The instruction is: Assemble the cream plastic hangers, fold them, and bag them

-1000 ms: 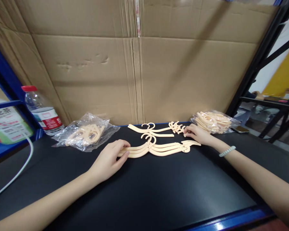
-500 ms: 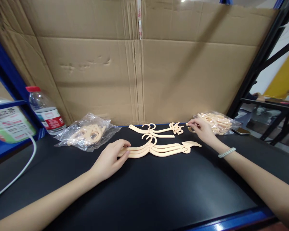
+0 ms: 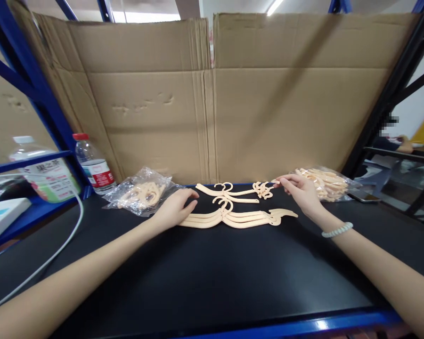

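A black counter (image 3: 212, 282) runs in front of me, walled at the back by flattened brown cardboard (image 3: 261, 113) set inside blue shelving. A stack of cream hangers (image 3: 238, 218) lies flat in the middle of the counter, hooks pointing away from me. My left hand (image 3: 175, 209) rests palm down on the left end of that stack, fingers stretched out and lying loosely together. Behind the stack lies another pair of hangers (image 3: 226, 192), with a cluster of small cream clips (image 3: 263, 189) at its right end. My right hand (image 3: 302, 192), a pale bracelet (image 3: 337, 230) on the wrist, has its fingertips drawn together at those clips; I cannot tell whether it pinches one. A clear bag of cream parts (image 3: 143, 193) sits just left of my left hand, another bag (image 3: 323, 181) just beyond my right hand. A water bottle (image 3: 92, 165) stands at the far left.
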A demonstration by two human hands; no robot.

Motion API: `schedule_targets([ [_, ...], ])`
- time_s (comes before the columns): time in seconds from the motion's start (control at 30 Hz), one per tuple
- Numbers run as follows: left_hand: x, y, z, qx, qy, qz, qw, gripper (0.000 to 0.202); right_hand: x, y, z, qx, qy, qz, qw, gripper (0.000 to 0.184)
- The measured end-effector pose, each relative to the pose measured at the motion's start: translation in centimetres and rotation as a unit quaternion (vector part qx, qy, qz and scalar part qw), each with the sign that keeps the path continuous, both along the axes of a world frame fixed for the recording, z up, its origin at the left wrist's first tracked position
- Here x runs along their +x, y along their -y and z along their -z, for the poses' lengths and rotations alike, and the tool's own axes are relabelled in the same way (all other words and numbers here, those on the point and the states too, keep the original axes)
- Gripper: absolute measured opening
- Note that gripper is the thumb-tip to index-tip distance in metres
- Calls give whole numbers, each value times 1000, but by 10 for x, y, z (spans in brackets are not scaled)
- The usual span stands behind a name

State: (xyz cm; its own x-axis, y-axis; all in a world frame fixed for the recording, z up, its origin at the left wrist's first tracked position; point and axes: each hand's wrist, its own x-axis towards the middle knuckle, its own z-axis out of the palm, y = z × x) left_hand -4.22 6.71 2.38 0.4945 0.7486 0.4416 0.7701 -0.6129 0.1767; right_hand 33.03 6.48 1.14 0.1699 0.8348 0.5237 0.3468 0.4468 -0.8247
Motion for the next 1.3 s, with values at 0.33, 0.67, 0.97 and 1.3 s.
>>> schedule_targets([
  [0.33,29,-71,5,-8,-123,20,992,20,-4,1,2,-59,-78,-31,995,41],
  [0.67,43,-72,11,26,-177,5,984,14,-8,4,-2,-84,-127,-67,986,38],
  [0.97,42,-71,12,50,-184,15,982,11,-8,5,-2,-90,-137,-76,984,40],
  [1.3,40,-67,8,52,-107,20,993,14,-11,7,-3,-91,-152,-87,980,41],
])
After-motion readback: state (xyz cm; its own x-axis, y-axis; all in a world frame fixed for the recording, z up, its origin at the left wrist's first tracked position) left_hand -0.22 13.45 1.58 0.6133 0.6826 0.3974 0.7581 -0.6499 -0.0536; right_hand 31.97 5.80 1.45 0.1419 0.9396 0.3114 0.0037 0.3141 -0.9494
